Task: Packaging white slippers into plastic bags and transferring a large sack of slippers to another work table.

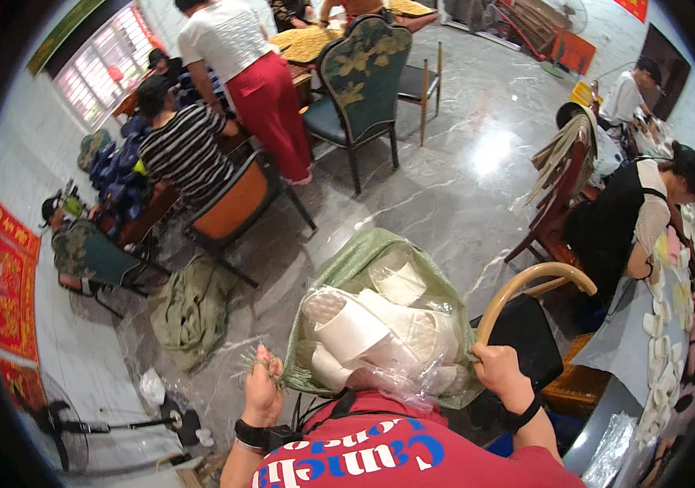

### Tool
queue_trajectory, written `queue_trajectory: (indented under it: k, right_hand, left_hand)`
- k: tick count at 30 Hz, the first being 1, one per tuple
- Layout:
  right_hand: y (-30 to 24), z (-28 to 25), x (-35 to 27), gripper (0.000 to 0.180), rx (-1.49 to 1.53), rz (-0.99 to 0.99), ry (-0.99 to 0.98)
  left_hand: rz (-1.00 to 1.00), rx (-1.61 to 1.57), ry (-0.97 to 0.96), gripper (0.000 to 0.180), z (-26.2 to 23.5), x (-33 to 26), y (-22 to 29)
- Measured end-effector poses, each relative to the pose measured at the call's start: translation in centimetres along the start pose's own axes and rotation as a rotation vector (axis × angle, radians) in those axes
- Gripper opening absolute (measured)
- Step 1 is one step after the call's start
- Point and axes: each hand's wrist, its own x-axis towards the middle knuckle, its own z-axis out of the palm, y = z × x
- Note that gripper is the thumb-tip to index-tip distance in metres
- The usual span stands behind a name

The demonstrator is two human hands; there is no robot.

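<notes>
A green woven sack stands with its mouth wide in front of my body. White slippers fill it to the top, several of them wrapped in clear plastic. My left hand is closed on the frayed left edge of the sack, where loose strands stick out past the fingers. On the opposite side my right hand is closed on the sack's right rim, beside a curved wooden armrest. The bottom of the sack is hidden.
A crumpled green sack lies on the floor at left, near an orange-backed chair. A fan stands lower left. At right, a person sits by a table lined with slippers. Other people work at far tables.
</notes>
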Motion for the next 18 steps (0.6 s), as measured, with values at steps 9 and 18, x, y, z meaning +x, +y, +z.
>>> queue_trajectory:
  k: [9,18]
  right_hand:
    - [-5.2,5.4,-3.9,0.017,-0.099,0.340,0.065]
    - [-11.3,6.5,-3.3,0.016,-0.100,0.604,0.287]
  left_hand:
    - [-0.109,0.296,-0.353,0.030,-0.9,5.8,2.3]
    - [-0.129,0.426,-0.759,0.025,5.7,14.0,5.8]
